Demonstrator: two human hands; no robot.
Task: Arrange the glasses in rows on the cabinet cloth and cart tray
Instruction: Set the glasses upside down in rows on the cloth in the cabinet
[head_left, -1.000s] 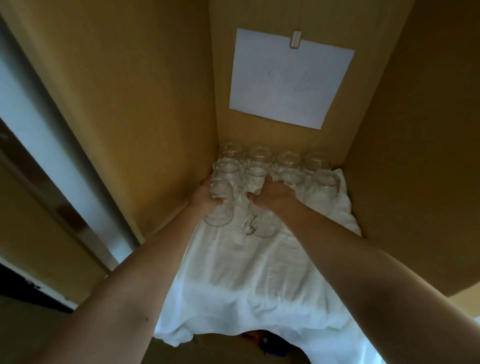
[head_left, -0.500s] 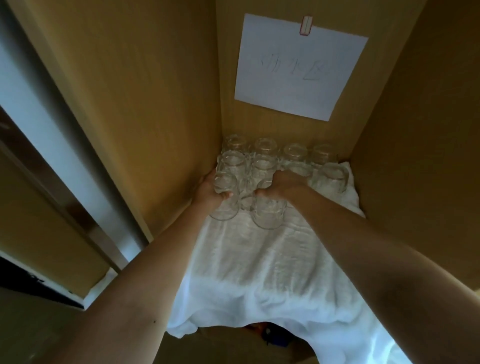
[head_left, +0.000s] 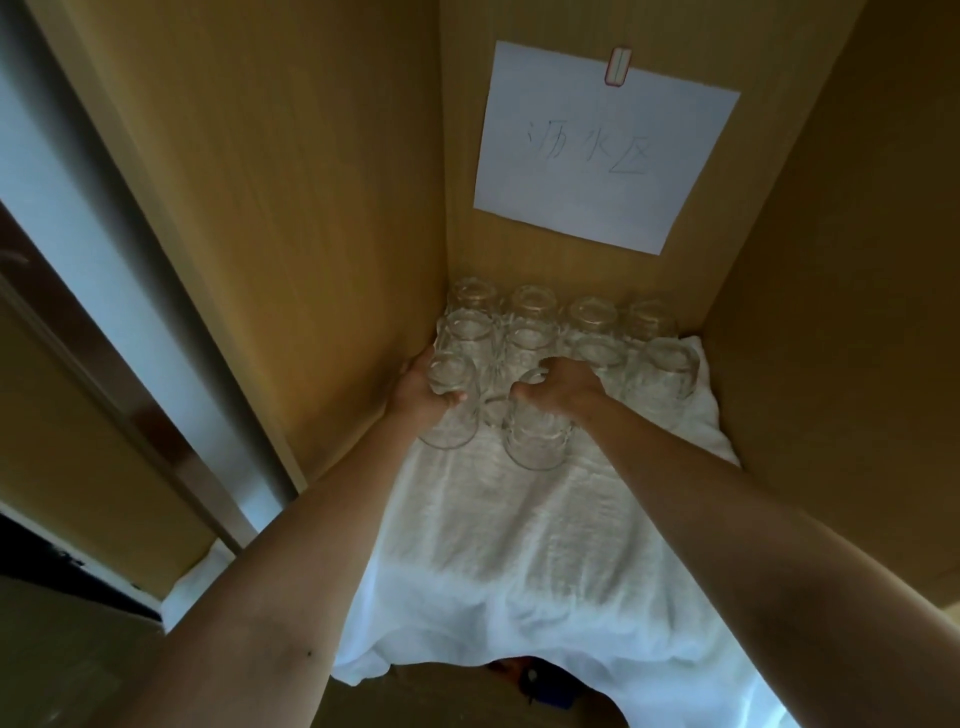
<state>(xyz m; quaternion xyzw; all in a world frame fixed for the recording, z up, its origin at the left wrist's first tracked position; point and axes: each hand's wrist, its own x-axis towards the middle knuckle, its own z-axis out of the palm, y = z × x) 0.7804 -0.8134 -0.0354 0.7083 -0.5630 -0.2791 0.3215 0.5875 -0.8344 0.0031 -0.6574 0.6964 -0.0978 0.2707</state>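
A white cloth (head_left: 524, 540) covers the cabinet shelf. Several clear glasses stand upside down in two rows at the back (head_left: 592, 314). In front of them, on the left, my left hand (head_left: 423, 395) grips a clear glass (head_left: 451, 410) by its side. Next to it my right hand (head_left: 558, 387) grips the top of a second glass (head_left: 535, 441), which has a handle on its left side. Both glasses stand upside down on the cloth, starting a third row.
Wooden cabinet walls close in on the left (head_left: 291, 218), back and right (head_left: 831, 312). A white paper sign (head_left: 602, 150) is clipped to the back wall. The cloth's front half is bare and hangs over the shelf edge. A door frame (head_left: 104, 332) stands at left.
The right-hand glass has turned, so its handle moved from the front to the left. Both hands still hold their glasses on the cloth. The camera view has shifted slightly.
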